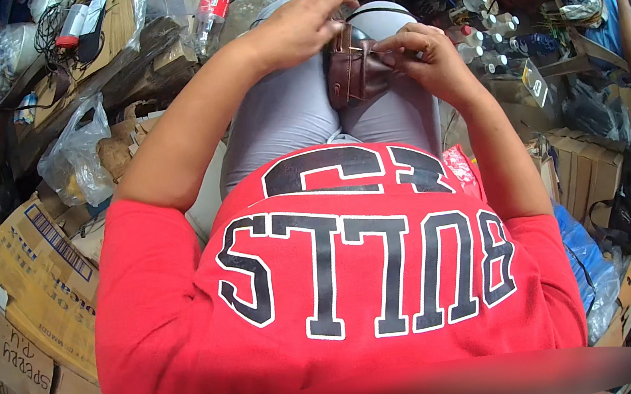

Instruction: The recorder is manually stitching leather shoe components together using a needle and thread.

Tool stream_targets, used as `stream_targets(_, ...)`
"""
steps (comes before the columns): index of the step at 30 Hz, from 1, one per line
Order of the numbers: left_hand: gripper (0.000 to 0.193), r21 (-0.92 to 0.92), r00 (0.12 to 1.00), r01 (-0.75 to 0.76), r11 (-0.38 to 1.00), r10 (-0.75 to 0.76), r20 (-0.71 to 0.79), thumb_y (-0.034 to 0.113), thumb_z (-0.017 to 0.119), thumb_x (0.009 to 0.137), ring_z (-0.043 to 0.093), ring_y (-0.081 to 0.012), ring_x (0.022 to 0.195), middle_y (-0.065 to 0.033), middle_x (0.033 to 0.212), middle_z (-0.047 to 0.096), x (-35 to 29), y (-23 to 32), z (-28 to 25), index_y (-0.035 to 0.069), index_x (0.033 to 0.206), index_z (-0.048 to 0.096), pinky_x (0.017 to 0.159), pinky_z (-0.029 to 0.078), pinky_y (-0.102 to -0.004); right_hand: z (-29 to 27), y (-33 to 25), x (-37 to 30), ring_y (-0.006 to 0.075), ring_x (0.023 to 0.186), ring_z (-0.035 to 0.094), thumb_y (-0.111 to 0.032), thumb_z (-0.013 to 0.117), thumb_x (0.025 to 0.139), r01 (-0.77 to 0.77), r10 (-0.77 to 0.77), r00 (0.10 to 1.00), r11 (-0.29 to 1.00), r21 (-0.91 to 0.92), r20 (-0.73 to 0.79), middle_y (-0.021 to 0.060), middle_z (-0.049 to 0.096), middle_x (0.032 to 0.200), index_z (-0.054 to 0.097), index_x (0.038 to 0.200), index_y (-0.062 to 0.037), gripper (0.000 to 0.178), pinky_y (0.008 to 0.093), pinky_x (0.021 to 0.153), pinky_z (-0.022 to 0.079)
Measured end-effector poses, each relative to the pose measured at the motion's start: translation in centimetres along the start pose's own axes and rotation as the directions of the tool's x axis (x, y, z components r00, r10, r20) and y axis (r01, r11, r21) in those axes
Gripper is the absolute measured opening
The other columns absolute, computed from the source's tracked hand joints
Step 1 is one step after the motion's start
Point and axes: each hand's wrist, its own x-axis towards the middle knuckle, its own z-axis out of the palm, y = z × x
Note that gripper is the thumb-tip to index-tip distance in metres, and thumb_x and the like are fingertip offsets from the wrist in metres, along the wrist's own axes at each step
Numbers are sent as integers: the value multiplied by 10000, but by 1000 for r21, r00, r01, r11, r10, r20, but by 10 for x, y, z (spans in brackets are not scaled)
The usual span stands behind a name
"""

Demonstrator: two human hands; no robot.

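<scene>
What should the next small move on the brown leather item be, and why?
Perhaps steady the brown leather item with the left hand before the right hand moves: it rests on grey trousers, both hands are at its upper part, and whether the right one grips it is unclear.

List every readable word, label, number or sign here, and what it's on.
Wording withheld; locations only:
Red shirt: large dark white-edged letters and numerals, upside down, readable.
Cardboard box, lower left: handwritten dark lettering, partly readable.
Yellow carton: printed lettering, blue-bordered panel; small print unreadable.
Clear bottle, red label: too small to read.
Brown leather piece: no lettering discernible.
</scene>
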Motion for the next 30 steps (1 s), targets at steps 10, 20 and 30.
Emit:
stream_targets(10,189,179,983,-35,983,66,-172,47,700,746,496,-198,753,-30,711,515,-29,19,-9,134,910,729,682,419,-330,-6,4,10,131,772,577,64,586,758,-111,95,987,987,114,132,30,573,806,713,953,-125,300,262,724,461)
stream_targets(20,155,200,991,-23,980,48,-122,70,712,743,463,-201,759,-25,716,492,-29,23,-11,156,869,736,671,399,-335,-4,16,10,120,773,549,129,503,687,-138,112,983,974,180,145,13,553,810,712,967,-124,432,240,748,449)
stream_targets(30,128,290,986,-98,952,134,-104,70,703,745,494,-208,760,-22,715,509,-27,25,-9,148,845,723,712,401,-354,-5,19,9,106,782,543,134,474,649,-157,122,979,963,221,164,5,547,802,725,985,-120,490,233,754,446)
